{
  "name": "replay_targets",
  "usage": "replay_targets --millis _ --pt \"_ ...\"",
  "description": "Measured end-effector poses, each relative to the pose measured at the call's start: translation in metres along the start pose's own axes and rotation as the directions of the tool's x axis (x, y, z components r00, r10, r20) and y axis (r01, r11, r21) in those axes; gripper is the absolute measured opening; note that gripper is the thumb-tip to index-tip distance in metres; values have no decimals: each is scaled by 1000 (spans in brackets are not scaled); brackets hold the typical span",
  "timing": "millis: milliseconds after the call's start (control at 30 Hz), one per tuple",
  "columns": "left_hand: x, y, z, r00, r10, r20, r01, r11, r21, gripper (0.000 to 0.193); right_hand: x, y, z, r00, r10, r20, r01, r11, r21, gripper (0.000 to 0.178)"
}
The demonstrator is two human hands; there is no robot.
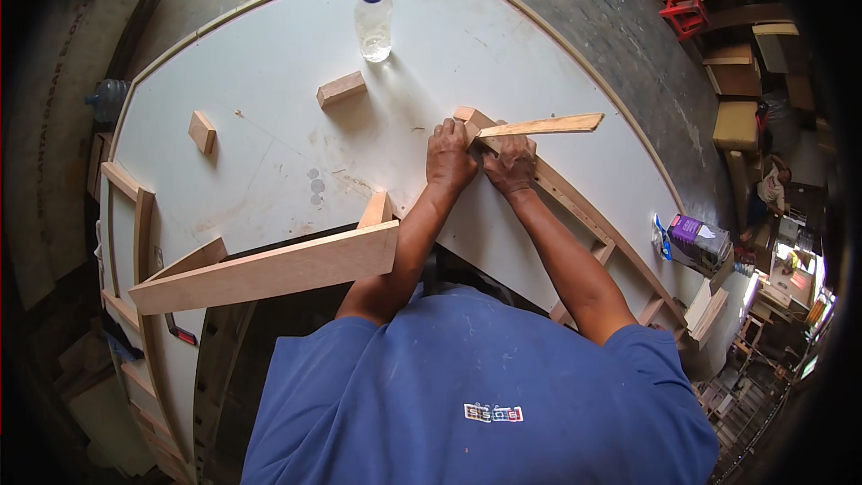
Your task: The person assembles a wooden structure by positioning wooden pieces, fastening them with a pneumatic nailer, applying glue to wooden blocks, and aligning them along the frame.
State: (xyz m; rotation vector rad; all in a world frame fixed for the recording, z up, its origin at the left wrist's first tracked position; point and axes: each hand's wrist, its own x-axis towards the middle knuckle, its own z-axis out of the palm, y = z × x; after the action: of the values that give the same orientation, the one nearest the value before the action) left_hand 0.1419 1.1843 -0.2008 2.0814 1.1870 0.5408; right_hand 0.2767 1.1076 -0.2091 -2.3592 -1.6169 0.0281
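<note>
My left hand is closed, its fingers curled over the far end of a curved, ladder-like wooden frame. Close beside it, my right hand grips the same frame's rail, fingers bent and partly hidden. A thin, rough-edged wooden strip lies across the rail just beyond my right hand's knuckles, its free end pointing right. Whether those fingers also press on the strip, I cannot tell. Left of my left forearm, a wide wooden board stands on edge, with shorter wood pieces behind it.
The white worktop carries two small wood blocks, one near a clear bottle with a blue cap, another farther left. A second curved frame lies left, near a red-and-black tool. A purple-labelled container sits at the right edge.
</note>
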Motion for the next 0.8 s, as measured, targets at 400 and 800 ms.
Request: replay_targets --millis 400,800 --pt "1 1 -7 999 -17 27 16 998 56 43 16 -12 -56 981 12 194 -72 950 305 74" --pt "-6 11 -10 997 -22 -70 27 997 72 60 18 -18 -68 996 -68 59 34 889 457 61"
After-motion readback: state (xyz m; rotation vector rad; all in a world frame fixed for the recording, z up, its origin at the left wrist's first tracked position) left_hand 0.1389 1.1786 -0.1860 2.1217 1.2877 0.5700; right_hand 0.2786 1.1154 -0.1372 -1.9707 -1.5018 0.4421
